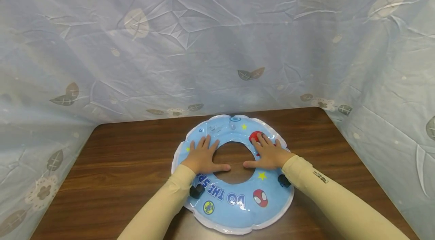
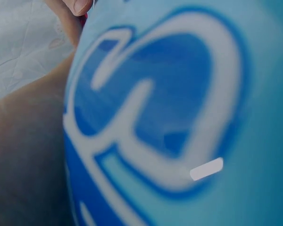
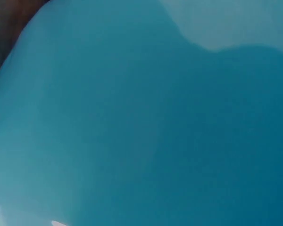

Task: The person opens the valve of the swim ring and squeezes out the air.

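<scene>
An inflated blue swim ring [image 1: 234,210] with a white scalloped edge lies flat on the table in the head view. Lettering, yellow stars and a red-and-white spider mask face are printed on it. My left hand [image 1: 200,156] rests on its left side, fingers spread and thumb out over the center hole. On the opposite side my right hand [image 1: 269,154] lies with fingers spread, partly covering a red printed figure. Close up, the left wrist view shows the ring's blue-and-white lettering [image 2: 198,94]. The right wrist view is filled mostly by the ring's blue surface [image 3: 132,117].
The ring lies on a dark brown wooden table [image 1: 129,164] with rounded far corners. Behind and beside it hangs a pale blue-grey curtain [image 1: 204,55] printed with leaves and flowers. A small black device [image 1: 196,191] sits at the left wrist, another [image 1: 283,180] at the right.
</scene>
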